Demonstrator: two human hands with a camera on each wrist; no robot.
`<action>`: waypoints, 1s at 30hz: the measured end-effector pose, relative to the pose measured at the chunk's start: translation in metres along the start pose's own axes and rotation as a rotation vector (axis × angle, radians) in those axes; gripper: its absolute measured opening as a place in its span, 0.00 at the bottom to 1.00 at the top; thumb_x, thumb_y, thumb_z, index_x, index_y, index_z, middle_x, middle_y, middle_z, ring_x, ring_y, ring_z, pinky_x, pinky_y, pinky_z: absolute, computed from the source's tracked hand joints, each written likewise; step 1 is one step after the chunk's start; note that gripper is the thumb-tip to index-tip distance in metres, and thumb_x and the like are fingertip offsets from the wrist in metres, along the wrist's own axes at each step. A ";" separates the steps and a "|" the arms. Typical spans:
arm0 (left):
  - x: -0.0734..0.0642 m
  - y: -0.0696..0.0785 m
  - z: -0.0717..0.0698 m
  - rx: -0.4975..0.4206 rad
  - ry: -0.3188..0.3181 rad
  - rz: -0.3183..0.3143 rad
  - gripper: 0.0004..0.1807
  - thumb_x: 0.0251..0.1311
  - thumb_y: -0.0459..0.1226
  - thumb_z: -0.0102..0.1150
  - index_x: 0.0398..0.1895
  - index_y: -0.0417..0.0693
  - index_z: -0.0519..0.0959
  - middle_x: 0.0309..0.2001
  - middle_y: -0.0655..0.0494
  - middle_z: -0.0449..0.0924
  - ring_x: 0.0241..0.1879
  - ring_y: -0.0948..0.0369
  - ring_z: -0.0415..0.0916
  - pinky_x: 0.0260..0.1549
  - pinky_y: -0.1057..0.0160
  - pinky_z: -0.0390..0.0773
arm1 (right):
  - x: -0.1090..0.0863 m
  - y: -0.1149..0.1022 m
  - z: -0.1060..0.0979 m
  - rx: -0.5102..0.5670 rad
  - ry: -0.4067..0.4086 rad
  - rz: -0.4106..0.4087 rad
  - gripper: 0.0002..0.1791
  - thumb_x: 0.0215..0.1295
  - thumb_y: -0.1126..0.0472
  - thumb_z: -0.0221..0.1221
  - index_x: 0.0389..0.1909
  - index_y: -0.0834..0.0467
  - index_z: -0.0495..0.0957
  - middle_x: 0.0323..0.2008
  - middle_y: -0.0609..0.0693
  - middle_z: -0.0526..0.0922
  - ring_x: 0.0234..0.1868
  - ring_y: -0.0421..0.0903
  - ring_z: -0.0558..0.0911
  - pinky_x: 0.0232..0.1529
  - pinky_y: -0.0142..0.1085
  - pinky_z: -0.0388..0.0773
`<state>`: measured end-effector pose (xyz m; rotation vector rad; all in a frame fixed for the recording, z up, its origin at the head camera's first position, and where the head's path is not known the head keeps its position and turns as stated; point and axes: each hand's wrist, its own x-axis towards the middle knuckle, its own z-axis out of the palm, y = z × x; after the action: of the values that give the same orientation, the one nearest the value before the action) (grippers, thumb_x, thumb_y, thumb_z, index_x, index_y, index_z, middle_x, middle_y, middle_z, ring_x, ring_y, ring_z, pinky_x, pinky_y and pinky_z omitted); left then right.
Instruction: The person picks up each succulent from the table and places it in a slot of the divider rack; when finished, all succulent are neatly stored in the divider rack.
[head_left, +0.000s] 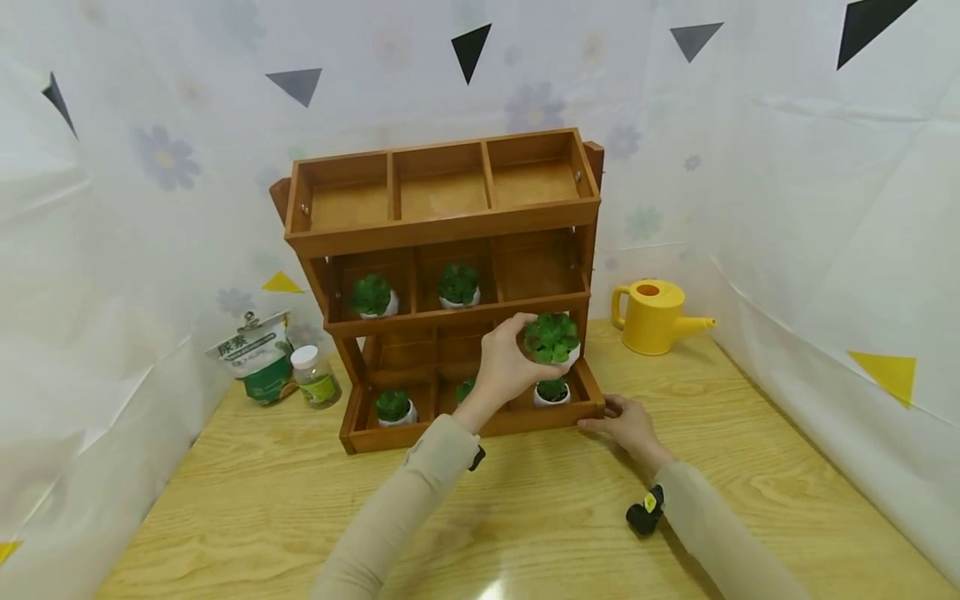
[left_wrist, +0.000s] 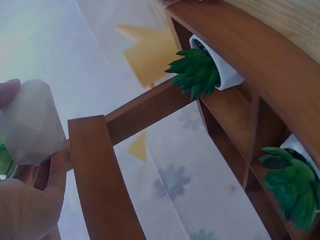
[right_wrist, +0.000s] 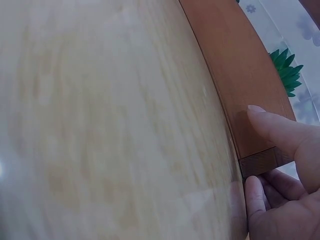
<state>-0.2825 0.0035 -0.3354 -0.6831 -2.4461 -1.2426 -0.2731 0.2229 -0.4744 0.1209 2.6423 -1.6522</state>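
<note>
My left hand (head_left: pixel 504 365) holds a potted succulent (head_left: pixel 552 340) by its white pot, in front of the right end of a three-tier wooden plant shelf (head_left: pixel 442 222). In the left wrist view the faceted white pot (left_wrist: pixel 34 122) sits between thumb and fingers, apart from the shelf. My right hand (head_left: pixel 628 430) grips the shelf's lower right front corner; the right wrist view has the thumb on the front board (right_wrist: pixel 235 75) and fingers curled at its end. Below the held plant, another potted succulent (head_left: pixel 552 393) stands in the bottom tier's right compartment.
Potted succulents stand in the middle tier's left (head_left: pixel 375 297) and centre (head_left: pixel 459 286), and bottom left (head_left: pixel 395 408). My left arm partly hides a bottom-centre plant (head_left: pixel 464 390). A yellow watering can (head_left: pixel 652 318) stands right; a jar (head_left: pixel 316 379) and clipped bag (head_left: pixel 258 360) stand left.
</note>
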 end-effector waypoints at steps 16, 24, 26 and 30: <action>0.024 -0.002 -0.007 0.002 0.217 0.111 0.37 0.38 0.43 0.79 0.55 0.41 0.75 0.50 0.48 0.80 0.50 0.52 0.77 0.52 0.54 0.77 | 0.001 0.002 0.002 0.018 -0.008 -0.025 0.43 0.53 0.54 0.71 0.65 0.69 0.65 0.62 0.69 0.70 0.64 0.64 0.70 0.62 0.51 0.70; 0.038 -0.003 -0.006 -0.044 0.278 0.091 0.38 0.38 0.42 0.79 0.56 0.41 0.75 0.51 0.46 0.79 0.51 0.50 0.76 0.53 0.52 0.76 | 0.000 0.002 0.004 0.028 -0.012 -0.004 0.45 0.52 0.53 0.71 0.66 0.70 0.63 0.63 0.70 0.69 0.64 0.64 0.69 0.63 0.51 0.69; 0.042 -0.004 -0.003 -0.053 0.284 0.079 0.37 0.39 0.42 0.79 0.56 0.41 0.75 0.51 0.47 0.79 0.51 0.51 0.76 0.52 0.53 0.77 | 0.000 0.002 0.003 0.030 -0.013 0.001 0.45 0.53 0.53 0.71 0.66 0.70 0.62 0.63 0.70 0.68 0.65 0.64 0.68 0.63 0.51 0.69; 0.049 -0.006 0.004 -0.066 0.295 0.064 0.36 0.40 0.42 0.78 0.56 0.42 0.75 0.52 0.47 0.79 0.51 0.51 0.76 0.52 0.55 0.77 | 0.000 0.001 0.001 0.026 -0.003 0.008 0.45 0.53 0.53 0.71 0.66 0.71 0.61 0.64 0.70 0.67 0.65 0.65 0.68 0.63 0.51 0.69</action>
<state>-0.3265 0.0167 -0.3183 -0.5461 -2.1371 -1.3014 -0.2727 0.2221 -0.4761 0.1294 2.6158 -1.6830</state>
